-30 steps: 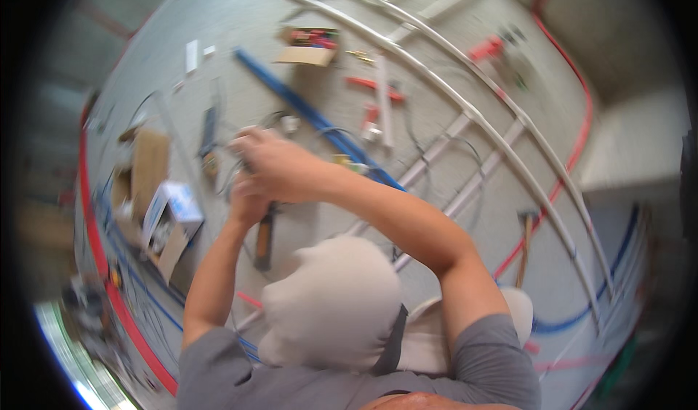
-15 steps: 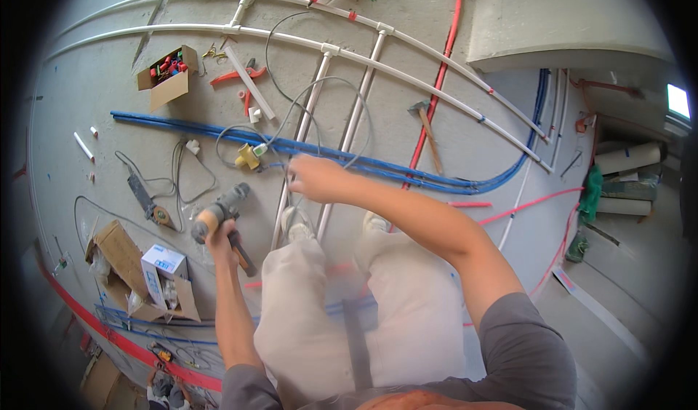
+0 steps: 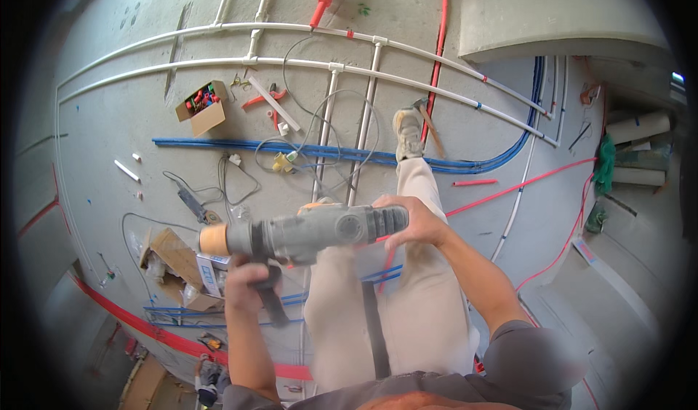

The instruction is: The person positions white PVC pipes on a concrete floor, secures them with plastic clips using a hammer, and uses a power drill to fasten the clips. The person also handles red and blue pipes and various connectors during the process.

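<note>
A large grey rotary hammer drill (image 3: 313, 233) lies crosswise in front of my legs, its orange-tan front end pointing left. My left hand (image 3: 246, 285) is closed around it near the front, beside the black side handle (image 3: 272, 304). My right hand (image 3: 416, 222) wraps the rear end of the body, with some of its fingers hidden behind the tool. Motion blurs the drill and my left hand a little. No bit can be made out at the front end.
White pipes (image 3: 291, 62) and blue pipes (image 3: 240, 144) cross the floor ahead, with a grey cable looped over them. A hammer (image 3: 433, 130) lies by my shoe (image 3: 408, 135). Leftward are an angle grinder (image 3: 195, 205), cartons (image 3: 174, 261) and a box of fittings (image 3: 203, 109). Another person (image 3: 211, 376) is at lower left.
The drill has come up from the left to across my body. My right hand has moved from above the cable onto its rear end. One foot has stepped forward to the blue pipes.
</note>
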A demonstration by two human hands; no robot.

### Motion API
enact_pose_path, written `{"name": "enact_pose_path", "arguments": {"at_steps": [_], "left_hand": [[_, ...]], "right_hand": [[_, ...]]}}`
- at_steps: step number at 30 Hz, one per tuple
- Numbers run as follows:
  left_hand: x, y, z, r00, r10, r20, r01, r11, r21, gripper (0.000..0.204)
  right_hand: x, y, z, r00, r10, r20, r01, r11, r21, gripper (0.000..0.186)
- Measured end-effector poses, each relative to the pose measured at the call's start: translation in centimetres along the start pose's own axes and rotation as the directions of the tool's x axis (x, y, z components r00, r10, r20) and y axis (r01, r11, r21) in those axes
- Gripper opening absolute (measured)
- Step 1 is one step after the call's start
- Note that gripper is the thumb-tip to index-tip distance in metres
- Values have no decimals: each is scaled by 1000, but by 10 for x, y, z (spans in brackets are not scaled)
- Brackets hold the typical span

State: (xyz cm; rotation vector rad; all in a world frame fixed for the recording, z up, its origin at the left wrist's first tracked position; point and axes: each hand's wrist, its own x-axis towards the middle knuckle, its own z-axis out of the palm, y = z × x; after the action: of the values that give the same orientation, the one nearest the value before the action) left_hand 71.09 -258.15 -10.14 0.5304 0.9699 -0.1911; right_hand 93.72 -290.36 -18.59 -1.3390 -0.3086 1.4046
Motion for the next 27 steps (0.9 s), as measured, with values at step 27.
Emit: {"name": "enact_pose_path", "arguments": {"at_steps": [27], "left_hand": [[385, -58, 145, 949, 272, -159, 92, 244, 965, 37]], "right_hand": [[66, -76, -134, 859, 365, -359, -348, 931, 114, 40]]}}
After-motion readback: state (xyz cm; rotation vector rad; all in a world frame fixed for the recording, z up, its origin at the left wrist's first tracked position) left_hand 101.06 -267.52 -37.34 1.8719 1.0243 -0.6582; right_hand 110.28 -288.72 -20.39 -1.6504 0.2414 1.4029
